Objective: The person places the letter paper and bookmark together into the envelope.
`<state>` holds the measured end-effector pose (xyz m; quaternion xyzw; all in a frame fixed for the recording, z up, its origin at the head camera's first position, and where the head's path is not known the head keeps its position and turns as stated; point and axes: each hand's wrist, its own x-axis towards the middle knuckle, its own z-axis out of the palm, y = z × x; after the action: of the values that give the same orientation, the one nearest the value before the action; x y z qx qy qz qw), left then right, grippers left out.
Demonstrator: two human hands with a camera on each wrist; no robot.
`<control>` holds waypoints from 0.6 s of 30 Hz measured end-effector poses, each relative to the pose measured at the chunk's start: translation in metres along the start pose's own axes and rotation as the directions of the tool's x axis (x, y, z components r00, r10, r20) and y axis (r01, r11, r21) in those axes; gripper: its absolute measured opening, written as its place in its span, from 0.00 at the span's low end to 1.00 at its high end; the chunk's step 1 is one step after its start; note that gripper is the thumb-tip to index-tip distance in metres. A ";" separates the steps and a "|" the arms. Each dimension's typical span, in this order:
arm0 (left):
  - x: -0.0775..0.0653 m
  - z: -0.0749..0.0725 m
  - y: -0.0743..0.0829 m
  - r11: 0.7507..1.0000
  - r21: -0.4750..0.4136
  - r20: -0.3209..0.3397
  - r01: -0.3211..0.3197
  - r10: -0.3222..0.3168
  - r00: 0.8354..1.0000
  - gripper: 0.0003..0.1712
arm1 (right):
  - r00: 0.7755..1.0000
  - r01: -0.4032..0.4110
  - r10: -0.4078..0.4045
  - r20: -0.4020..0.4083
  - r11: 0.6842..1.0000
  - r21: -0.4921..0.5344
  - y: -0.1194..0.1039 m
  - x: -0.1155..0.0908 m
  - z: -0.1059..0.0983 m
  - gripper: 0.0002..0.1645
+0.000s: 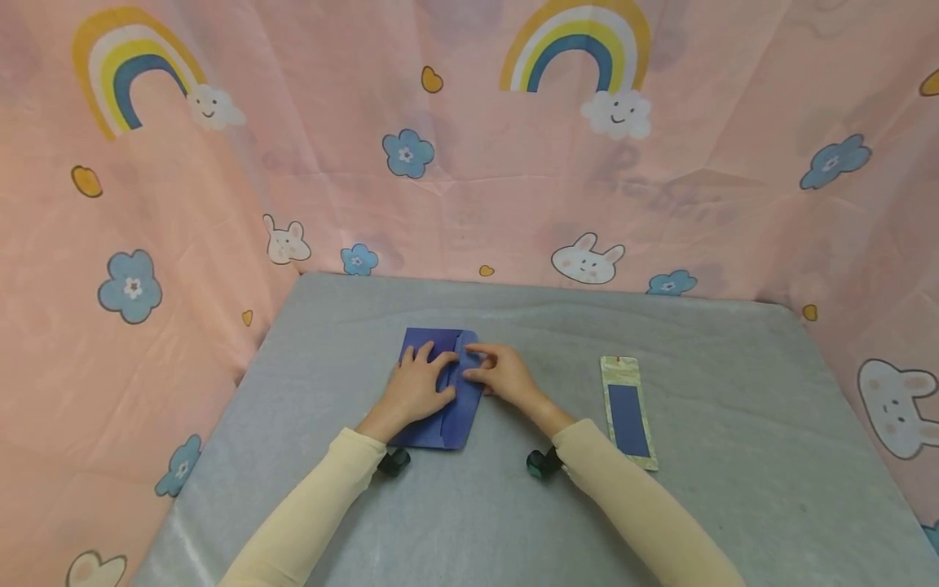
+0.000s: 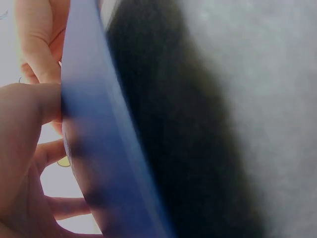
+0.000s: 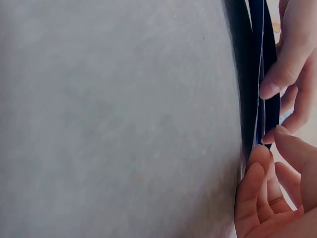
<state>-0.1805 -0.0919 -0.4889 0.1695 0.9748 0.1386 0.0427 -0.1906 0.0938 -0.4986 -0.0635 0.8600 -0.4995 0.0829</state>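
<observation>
A blue envelope (image 1: 425,432) lies on the grey tabletop, its flap (image 1: 460,412) along the right side. My left hand (image 1: 411,391) rests on the envelope with fingers spread, the thumb and index fingertip close to the flap's fold. From the right, my right hand (image 1: 509,379) pinches the flap's outer edge, thumb and index on top and other fingers beneath. The right wrist view shows the envelope (image 3: 270,59) edge-on, slightly parted layers between both hands. In the left wrist view its near edge (image 2: 94,129) looks raised over a dark shadow.
To the right lies a narrow pale green patterned packet (image 1: 622,371) with a dark blue panel. The grey cloth-covered table (image 1: 734,408) meets a pink printed curtain (image 1: 469,220) at the back and sides. Both wrists wear small dark devices.
</observation>
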 end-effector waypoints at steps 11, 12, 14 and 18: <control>0.000 0.000 -0.001 1.000 0.002 0.006 -0.006 0.006 1.000 0.32 | 0.997 0.051 -0.052 0.053 0.999 0.014 0.002 -0.011 -0.023 0.28; 0.000 -0.001 0.000 1.000 -0.002 0.005 -0.006 0.006 1.000 0.32 | 0.997 0.057 -0.057 0.056 0.998 0.005 0.003 -0.012 -0.027 0.27; 0.000 -0.001 0.000 1.000 -0.008 0.004 -0.006 0.006 1.000 0.32 | 0.996 0.067 -0.066 0.061 0.998 -0.013 0.003 -0.015 -0.033 0.26; 0.000 -0.001 -0.001 1.000 -0.016 0.000 -0.005 0.005 1.000 0.32 | 0.994 0.085 -0.082 0.071 0.996 -0.037 0.006 -0.019 -0.046 0.25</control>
<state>-0.1803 -0.0928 -0.4882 0.1715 0.9733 0.1463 0.0440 -0.1815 0.1389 -0.4798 -0.1184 0.8631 -0.4825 0.0907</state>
